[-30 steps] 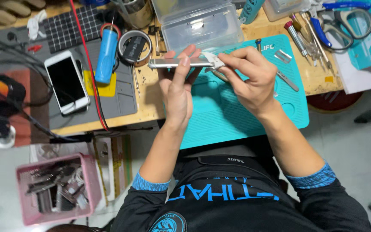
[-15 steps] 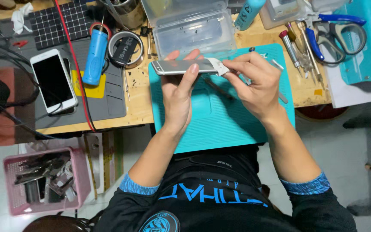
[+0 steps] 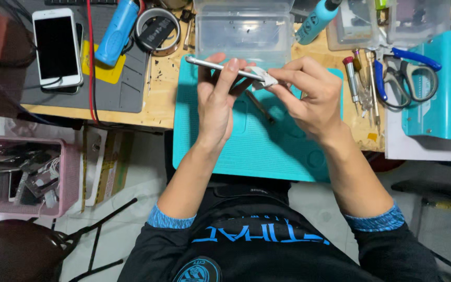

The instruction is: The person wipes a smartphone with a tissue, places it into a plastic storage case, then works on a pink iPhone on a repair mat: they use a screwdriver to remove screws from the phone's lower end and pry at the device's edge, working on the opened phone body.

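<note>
Nearest to the camera, the person's two forearms rise from blue cuffs toward the bench, above the teal work mat (image 3: 257, 151). Compared with one second ago, both hands and the flat device (image 3: 220, 66) sit a little farther up over the mat, nearer to the clear plastic box (image 3: 244, 31). The holds themselves look the same, so the work on the device edge appears to continue and nothing has been put down.

The left hand (image 3: 217, 104) is closed around the device, thumb on the near side and fingertips over the far edge, so the device stands edge-up and almost level. The right hand (image 3: 311, 99) pinches a small white wad (image 3: 263, 77) (it may be cloth or tissue; I cannot tell) between thumb and forefinger. The wad touches the right end of the device, just beyond the left fingertips.

On the mat under the hands lies a thin dark tool (image 3: 261, 107). To the right are screwdrivers (image 3: 358, 78) and blue-handled scissors (image 3: 408, 73). Far left, a white phone (image 3: 56, 47) rests on a grey pad (image 3: 121, 83), beside a blue cylinder (image 3: 117, 31). Near left, below the bench, stands a pink basket (image 3: 71, 172) of parts.
</note>
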Tool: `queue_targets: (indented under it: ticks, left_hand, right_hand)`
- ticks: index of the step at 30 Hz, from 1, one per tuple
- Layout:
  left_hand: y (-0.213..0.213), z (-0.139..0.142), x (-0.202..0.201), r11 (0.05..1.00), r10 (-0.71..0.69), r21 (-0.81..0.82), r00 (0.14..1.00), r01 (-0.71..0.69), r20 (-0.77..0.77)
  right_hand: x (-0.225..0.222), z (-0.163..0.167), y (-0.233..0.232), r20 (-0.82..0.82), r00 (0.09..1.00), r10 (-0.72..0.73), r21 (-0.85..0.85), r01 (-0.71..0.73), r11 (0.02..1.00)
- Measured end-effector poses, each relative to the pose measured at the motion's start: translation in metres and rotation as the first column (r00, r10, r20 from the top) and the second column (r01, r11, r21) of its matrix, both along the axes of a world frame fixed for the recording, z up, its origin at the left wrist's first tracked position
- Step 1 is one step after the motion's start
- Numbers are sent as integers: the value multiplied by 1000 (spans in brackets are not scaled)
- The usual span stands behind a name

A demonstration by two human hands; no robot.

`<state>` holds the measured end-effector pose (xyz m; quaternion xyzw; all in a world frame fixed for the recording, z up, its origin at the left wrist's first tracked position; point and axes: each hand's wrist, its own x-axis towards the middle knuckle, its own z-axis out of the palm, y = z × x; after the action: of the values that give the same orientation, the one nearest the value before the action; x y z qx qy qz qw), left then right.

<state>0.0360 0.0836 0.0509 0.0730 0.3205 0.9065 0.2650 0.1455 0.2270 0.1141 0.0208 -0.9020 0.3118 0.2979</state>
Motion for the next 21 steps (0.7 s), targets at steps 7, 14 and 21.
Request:
queue_targets:
  ticks: [7, 14, 21]
  left_hand:
    - [-27, -7, -7, 996, -76, -47, 996, 78, 42]
    - [-37, -9, 0, 995, -94, -18, 994, 95, 53]
    - [-4, -5, -7, 999, -32, 3, 998, 32, 58]
  right_hand:
    - [2, -21, -34, -80, 995, -59, -77, 53, 996]
    - [5, -25, -47, -85, 992, -90, -87, 83, 993]
    - [-10, -8, -4, -35, 999, 8, -80, -11, 997]
